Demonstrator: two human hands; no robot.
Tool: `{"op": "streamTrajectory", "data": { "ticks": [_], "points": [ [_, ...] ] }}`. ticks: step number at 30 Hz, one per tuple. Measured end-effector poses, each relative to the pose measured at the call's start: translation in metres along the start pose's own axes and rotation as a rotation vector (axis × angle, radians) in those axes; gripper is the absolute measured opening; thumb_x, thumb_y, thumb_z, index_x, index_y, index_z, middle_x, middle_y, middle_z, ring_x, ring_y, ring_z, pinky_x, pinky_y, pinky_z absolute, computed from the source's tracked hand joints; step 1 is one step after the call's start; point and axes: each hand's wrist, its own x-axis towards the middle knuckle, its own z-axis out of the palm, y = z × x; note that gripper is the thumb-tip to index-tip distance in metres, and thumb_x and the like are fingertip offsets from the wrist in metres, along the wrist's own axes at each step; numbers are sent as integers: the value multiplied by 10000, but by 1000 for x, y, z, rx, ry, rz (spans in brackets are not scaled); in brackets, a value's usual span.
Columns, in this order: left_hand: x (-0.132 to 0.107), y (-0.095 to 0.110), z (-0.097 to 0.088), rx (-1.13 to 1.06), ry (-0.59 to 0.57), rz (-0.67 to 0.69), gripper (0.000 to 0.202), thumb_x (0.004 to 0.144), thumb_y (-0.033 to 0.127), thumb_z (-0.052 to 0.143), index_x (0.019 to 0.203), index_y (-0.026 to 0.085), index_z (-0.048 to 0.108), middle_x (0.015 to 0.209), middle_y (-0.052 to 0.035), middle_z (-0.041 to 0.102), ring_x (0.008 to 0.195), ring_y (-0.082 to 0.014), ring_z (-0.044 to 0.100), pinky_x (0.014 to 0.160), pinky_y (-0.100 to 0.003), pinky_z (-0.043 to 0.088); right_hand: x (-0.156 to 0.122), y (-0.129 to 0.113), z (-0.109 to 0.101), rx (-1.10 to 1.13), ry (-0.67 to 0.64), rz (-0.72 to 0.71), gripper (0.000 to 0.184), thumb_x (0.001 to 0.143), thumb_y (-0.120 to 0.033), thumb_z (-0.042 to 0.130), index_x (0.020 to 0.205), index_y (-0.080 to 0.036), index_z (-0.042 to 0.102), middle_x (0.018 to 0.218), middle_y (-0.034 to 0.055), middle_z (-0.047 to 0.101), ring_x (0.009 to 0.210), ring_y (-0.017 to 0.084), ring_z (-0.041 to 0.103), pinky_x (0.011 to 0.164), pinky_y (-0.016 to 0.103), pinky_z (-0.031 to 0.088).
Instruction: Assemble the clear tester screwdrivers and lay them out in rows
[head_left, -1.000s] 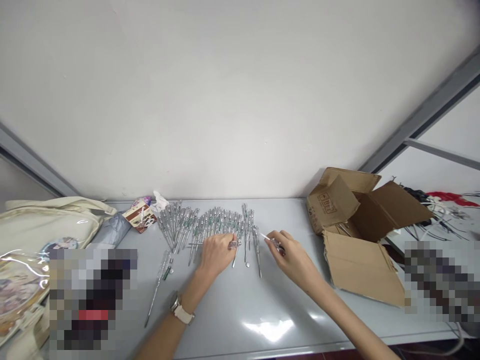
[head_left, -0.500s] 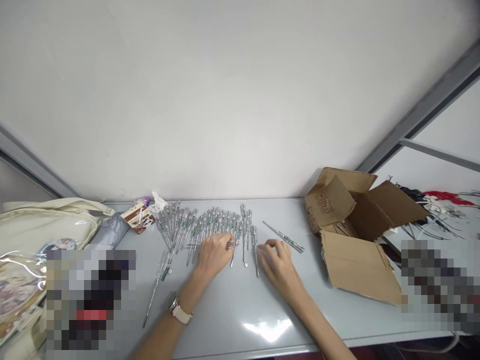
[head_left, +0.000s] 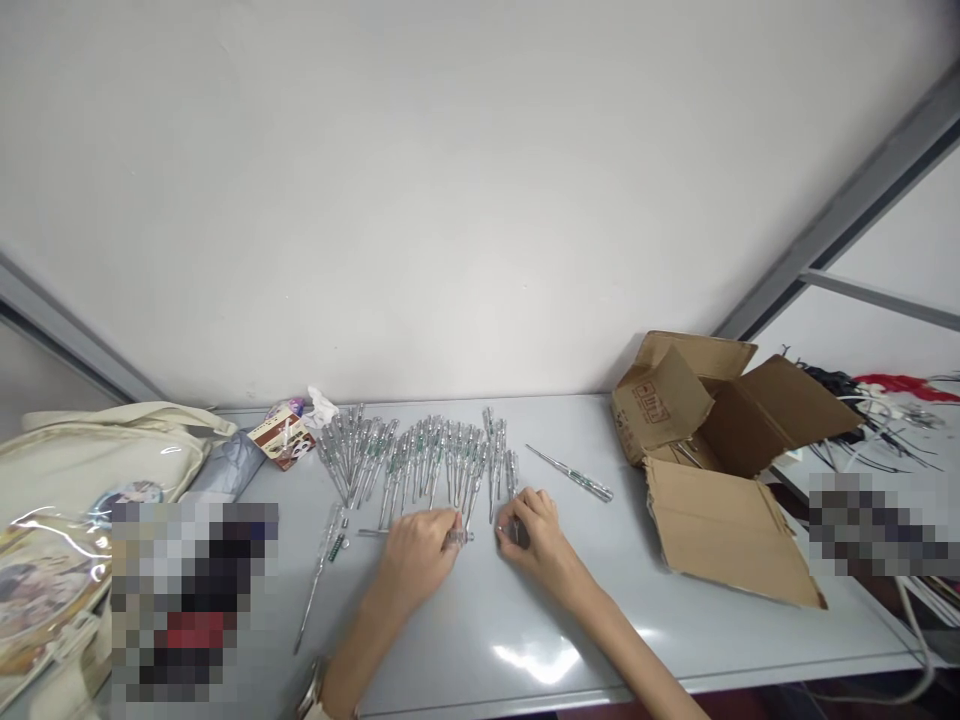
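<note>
A row of several clear-handled tester screwdrivers [head_left: 420, 455] lies across the grey table [head_left: 585, 610]. My left hand [head_left: 416, 555] is closed on one screwdriver [head_left: 375, 533] lying crosswise just below the row, its handle end at my fingertips. My right hand [head_left: 529, 528] is pinched over a small piece near the lower end of the row's rightmost screwdriver [head_left: 512, 475]; what it holds is too small to name. A single screwdriver [head_left: 570, 473] lies apart to the right, untouched.
An open cardboard box [head_left: 705, 440] with flaps down stands at the right. Another loose screwdriver [head_left: 319, 570] lies at the left. A cream bag [head_left: 90, 460], a small printed packet [head_left: 281, 435] and a grey pouch [head_left: 229, 465] sit at the left. Cables [head_left: 885, 410] lie far right.
My right hand let go of a screwdriver, which now lies to the right, then moved left and pinched near the row's end. My left hand drew back toward me with its screwdriver.
</note>
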Motion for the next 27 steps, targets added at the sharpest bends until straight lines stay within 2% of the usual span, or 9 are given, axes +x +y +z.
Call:
{"op": "streamTrajectory", "data": {
  "ticks": [3, 7, 10, 12, 14, 17, 19, 24, 27],
  "points": [
    [-25, 3, -6, 12, -36, 29, 318, 926, 141, 466, 618, 194, 526, 534, 29, 587, 453, -121, 520, 496, -279, 246, 5, -5, -4, -9, -34, -47, 142, 851, -62, 552, 842, -203, 553, 875, 35, 553, 839, 206, 513, 769, 351, 447],
    [-48, 9, -11, 22, 45, 54, 338, 929, 119, 442, 605, 198, 502, 516, 34, 551, 449, -124, 524, 501, -286, 264, 20, -28, 2, 94, -74, -196, 130, 949, -102, 464, 974, -206, 537, 1010, 71, 602, 951, 216, 547, 835, 375, 469],
    [-58, 12, -13, 7, 115, 49, 335, 928, 115, 441, 608, 201, 493, 520, 37, 549, 457, -120, 540, 511, -281, 285, 40, -53, 22, 223, -203, -416, 173, 996, -137, 411, 1101, -206, 531, 1210, 107, 611, 1160, 229, 539, 964, 403, 451],
    [-61, 12, -14, 6, 140, 32, 332, 929, 117, 439, 612, 203, 492, 520, 39, 553, 460, -120, 549, 513, -279, 293, 55, -66, 41, 314, -278, -531, 244, 1011, -154, 386, 1224, -206, 494, 1342, 120, 565, 1331, 227, 440, 1047, 405, 415],
    [-63, 11, -14, 8, 151, 20, 335, 931, 117, 433, 613, 205, 489, 520, 39, 559, 460, -119, 555, 512, -278, 298, 68, -73, 59, 390, -323, -596, 296, 1022, -161, 350, 1300, -205, 442, 1417, 114, 521, 1403, 207, 366, 1095, 400, 385],
    [-65, 9, -14, 10, 147, 6, 340, 935, 123, 427, 609, 205, 482, 519, 41, 557, 458, -117, 553, 512, -275, 302, 82, -72, 78, 450, -360, -605, 300, 1037, -190, 300, 1310, -206, 422, 1460, 93, 487, 1384, 177, 406, 1134, 388, 354],
    [-67, 7, -14, 12, 143, -6, 340, 936, 126, 428, 609, 205, 479, 519, 42, 554, 456, -115, 547, 512, -275, 299, 88, -68, 83, 465, -379, -576, 281, 1044, -226, 279, 1268, -209, 447, 1462, 82, 486, 1375, 171, 420, 1135, 378, 356],
    [-67, 4, -13, 2, 124, -25, 339, 940, 131, 439, 611, 204, 473, 521, 45, 546, 453, -112, 529, 506, -281, 280, 104, -56, 75, 475, -416, -548, 209, 1039, -231, 286, 1107, -221, 483, 1438, 93, 510, 1387, 181, 398, 1088, 397, 409],
    [-65, 3, -13, 0, 119, -31, 335, 943, 137, 444, 616, 204, 477, 524, 46, 546, 454, -112, 524, 508, -282, 281, 116, -50, 72, 448, -412, -577, 197, 1035, -211, 275, 1055, -220, 471, 1434, 111, 512, 1371, 187, 419, 1103, 418, 385]
  ]
}}
